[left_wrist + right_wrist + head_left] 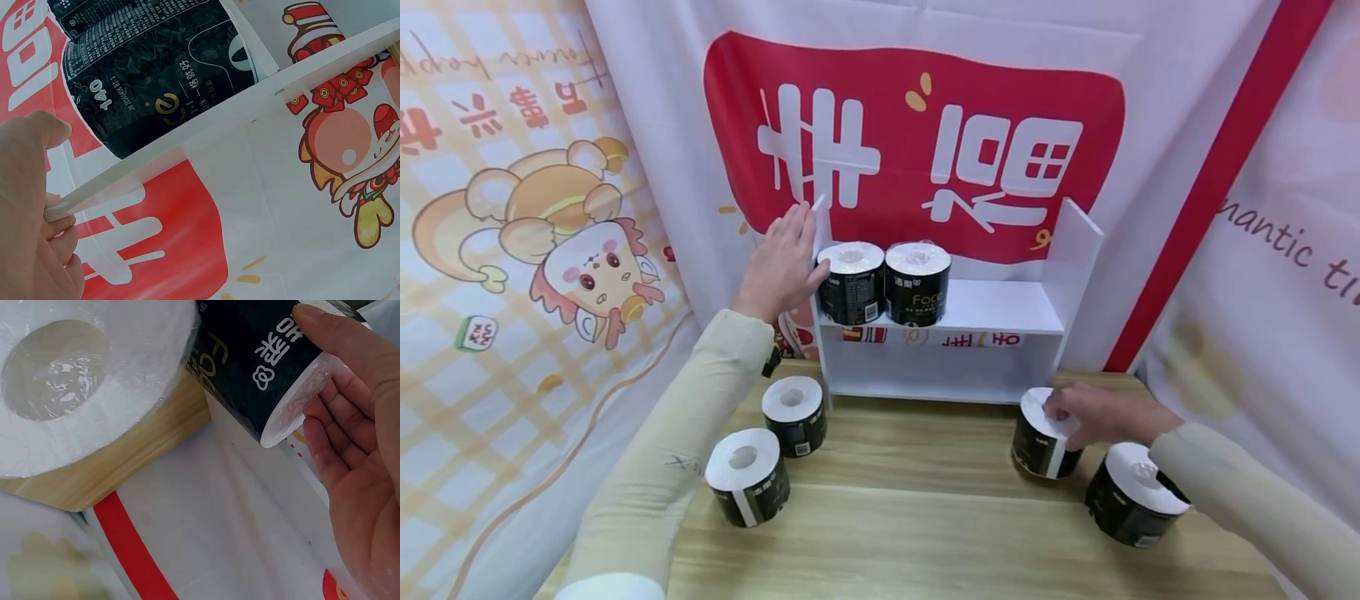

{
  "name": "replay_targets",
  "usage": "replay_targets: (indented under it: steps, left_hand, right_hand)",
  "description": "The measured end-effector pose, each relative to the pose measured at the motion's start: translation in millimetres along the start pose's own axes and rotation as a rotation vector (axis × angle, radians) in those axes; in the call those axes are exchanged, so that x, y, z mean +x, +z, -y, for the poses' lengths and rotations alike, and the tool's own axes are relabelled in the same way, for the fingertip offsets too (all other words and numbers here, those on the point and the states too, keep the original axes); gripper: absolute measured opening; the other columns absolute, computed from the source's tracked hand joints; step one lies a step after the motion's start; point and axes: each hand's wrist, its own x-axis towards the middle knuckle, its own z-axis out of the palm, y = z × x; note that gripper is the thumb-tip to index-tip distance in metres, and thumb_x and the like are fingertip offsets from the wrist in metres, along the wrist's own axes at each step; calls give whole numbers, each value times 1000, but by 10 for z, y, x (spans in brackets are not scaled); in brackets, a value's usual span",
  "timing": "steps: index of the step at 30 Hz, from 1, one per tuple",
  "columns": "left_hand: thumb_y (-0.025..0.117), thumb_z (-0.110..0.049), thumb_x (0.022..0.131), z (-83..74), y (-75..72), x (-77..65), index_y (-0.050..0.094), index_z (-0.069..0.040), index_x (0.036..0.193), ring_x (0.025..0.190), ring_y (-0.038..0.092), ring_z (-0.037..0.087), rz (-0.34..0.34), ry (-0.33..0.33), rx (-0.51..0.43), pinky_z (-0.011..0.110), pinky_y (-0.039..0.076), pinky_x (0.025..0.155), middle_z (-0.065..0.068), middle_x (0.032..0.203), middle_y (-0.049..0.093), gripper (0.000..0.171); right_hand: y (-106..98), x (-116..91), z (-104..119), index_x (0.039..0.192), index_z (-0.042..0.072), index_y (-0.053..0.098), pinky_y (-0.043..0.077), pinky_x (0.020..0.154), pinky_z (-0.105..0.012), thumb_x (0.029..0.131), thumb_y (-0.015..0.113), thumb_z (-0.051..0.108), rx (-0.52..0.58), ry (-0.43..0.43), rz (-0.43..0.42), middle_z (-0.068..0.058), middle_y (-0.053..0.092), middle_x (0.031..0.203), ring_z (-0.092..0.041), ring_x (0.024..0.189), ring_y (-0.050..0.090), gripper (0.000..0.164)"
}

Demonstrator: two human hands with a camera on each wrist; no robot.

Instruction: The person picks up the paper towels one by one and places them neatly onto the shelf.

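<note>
Paper roll (pixel 1034 446) is at the fingertips of the right hand (pixel 1102 413), thumb and curled fingers clamped on its edge. The left hand's (pixel 781 268) fingers lie straight along the white shelf's (pixel 1000 305) side, thumb apart, two shelved rolls (pixel 871 287) just beside that thumb.

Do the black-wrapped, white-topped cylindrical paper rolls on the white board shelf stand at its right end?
No, both rolls stand at the left end of the shelf, on its upper level.
</note>
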Motion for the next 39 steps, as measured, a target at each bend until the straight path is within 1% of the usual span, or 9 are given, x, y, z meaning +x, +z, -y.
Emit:
replay_targets:
  steps: [6,12,17,20,24,28,31,34,39]
  left_hand:
    - [66,-37,100,4,-20,6,18,-1,167,162,23,39,-4,-1,-1,51,26,132,21,174,24,91]
    - [67,-37,99,3,-24,1,18,-1,167,162,24,39,-9,-5,-12,51,26,132,21,174,24,91]
    - [67,-38,100,-6,-42,-3,18,-1,167,163,23,39,-3,-4,-13,50,26,133,21,174,24,91]
    - [66,-38,100,-8,-48,2,18,0,167,163,22,39,0,-4,-6,51,26,133,22,174,23,91]
    - [66,-38,100,-6,-48,4,18,0,167,163,22,39,2,-5,0,51,26,132,22,174,23,90]
    - [65,-39,100,-7,-43,-5,18,0,167,163,22,39,2,-5,2,51,26,132,22,174,24,90]
    - [65,-39,100,-9,-44,-7,18,0,167,163,22,39,1,-6,1,51,26,132,22,174,24,90]
    - [65,-38,101,-13,-48,-7,19,1,167,163,22,39,2,-7,2,51,26,133,22,174,23,90]
    - [65,-38,101,-17,-55,-9,19,1,166,163,22,40,7,-7,4,52,25,132,23,174,23,90]
  right_hand:
    - [-147,23,109,86,21,64,43,66,-23,76,94,14,-28,-35,5,8,57,81,-8,77,48,32]
    - [-285,50,214,85,22,59,41,67,-25,79,93,18,-55,3,66,6,55,84,-11,81,48,34]
    - [-419,83,311,87,21,60,44,67,-25,80,93,19,-42,15,98,6,56,84,-11,80,50,34]
    - [-508,109,375,89,21,62,49,70,-26,80,93,19,-32,20,107,7,59,87,-11,82,52,32]
    - [-616,136,446,93,21,65,56,76,-30,79,94,19,-43,16,99,7,65,94,-12,87,56,31]
    - [-745,152,522,105,19,70,64,85,-37,79,94,21,-42,38,91,3,70,106,-14,96,62,35]
    - [-866,153,596,114,18,73,66,89,-41,79,95,23,-33,49,75,0,72,113,-17,102,64,42]
    - [-973,149,650,116,19,74,66,89,-41,78,95,23,-28,39,33,-1,74,115,-18,104,67,44]
    - [-1179,133,752,122,16,74,66,90,-42,75,96,20,-28,53,-35,-4,73,121,-22,110,69,51]
